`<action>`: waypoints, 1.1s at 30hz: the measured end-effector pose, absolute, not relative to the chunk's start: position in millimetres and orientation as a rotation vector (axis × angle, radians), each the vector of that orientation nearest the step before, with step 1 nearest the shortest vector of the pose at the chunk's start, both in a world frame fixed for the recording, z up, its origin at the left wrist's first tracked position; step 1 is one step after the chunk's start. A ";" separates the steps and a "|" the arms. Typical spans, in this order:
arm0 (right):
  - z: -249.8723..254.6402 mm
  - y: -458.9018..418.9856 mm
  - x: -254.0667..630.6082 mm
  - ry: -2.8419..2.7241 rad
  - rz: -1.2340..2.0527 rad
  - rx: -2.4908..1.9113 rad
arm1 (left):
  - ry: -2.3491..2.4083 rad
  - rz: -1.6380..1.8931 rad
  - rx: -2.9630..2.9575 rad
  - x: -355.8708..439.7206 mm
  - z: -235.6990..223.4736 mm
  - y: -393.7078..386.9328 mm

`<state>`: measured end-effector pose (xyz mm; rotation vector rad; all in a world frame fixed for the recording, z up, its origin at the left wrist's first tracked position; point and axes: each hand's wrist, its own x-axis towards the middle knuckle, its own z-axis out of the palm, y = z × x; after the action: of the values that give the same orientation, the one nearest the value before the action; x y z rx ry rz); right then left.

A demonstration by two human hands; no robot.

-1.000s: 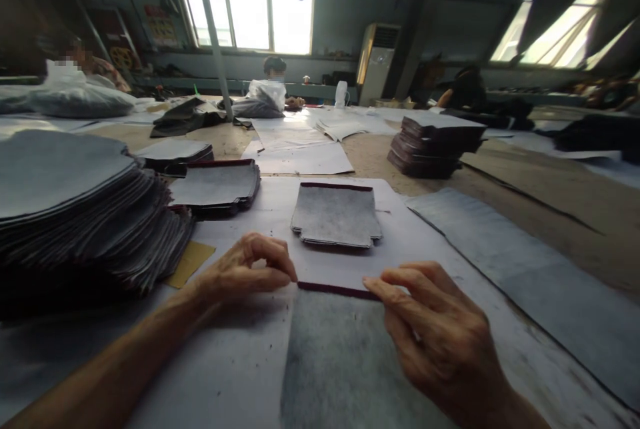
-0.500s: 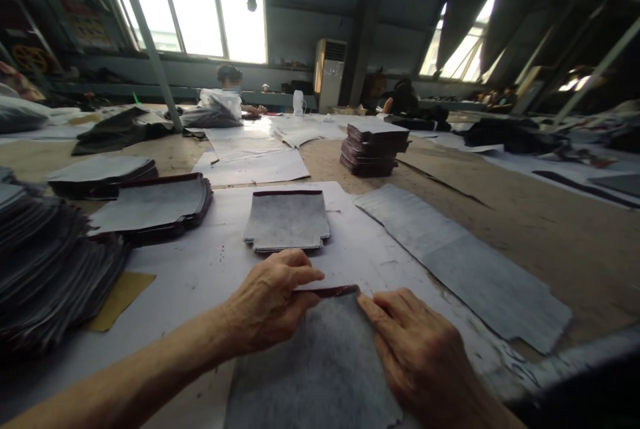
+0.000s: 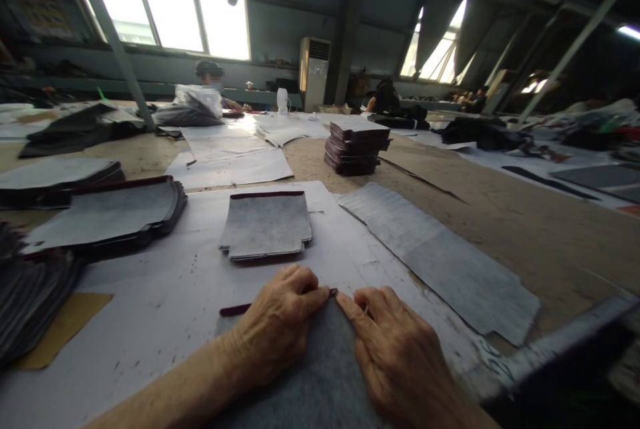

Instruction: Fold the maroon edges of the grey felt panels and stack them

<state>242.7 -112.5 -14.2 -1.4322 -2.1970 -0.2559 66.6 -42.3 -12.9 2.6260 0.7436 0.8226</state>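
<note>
Your left hand (image 3: pixel 277 322) has slid toward the cloth's (image 3: pixel 325 362) corner, pinching its dark edge (image 3: pixel 235 310), seemingly to keep it flat; your right hand's (image 3: pixel 403 346) grip is unclear.

Grey panel (image 3: pixel 327 356), cut off below; its maroon edge (image 3: pixel 234 310), mid-length hidden by left hand (image 3: pixel 275 322); dark stack (image 3: pixel 35 309), cropped at left; black heap (image 3: pixel 475 132), blurred, possibly cloth.

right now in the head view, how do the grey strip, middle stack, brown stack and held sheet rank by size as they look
1. Grey strip
2. Middle stack
3. Brown stack
Unsure: held sheet, partly covered by the left hand and right hand, cut off below.
</note>
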 end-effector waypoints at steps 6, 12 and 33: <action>-16.2 -111.7 243.1 -2.203 -0.213 -1.428 | 0.687 0.711 2.729 67.9 -12.6 -42.8; -16.5 -110.6 242.6 -2.207 -0.244 -1.360 | 0.709 0.641 2.773 69.1 -12.1 -44.4; -19.7 -106.3 247.2 -2.172 -0.191 -1.482 | 0.751 0.427 2.851 70.2 -5.8 -42.7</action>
<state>247.2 -106.3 -19.7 -1.4822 -2.1722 -0.1914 70.2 -42.7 -5.8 2.8514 0.7515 0.4272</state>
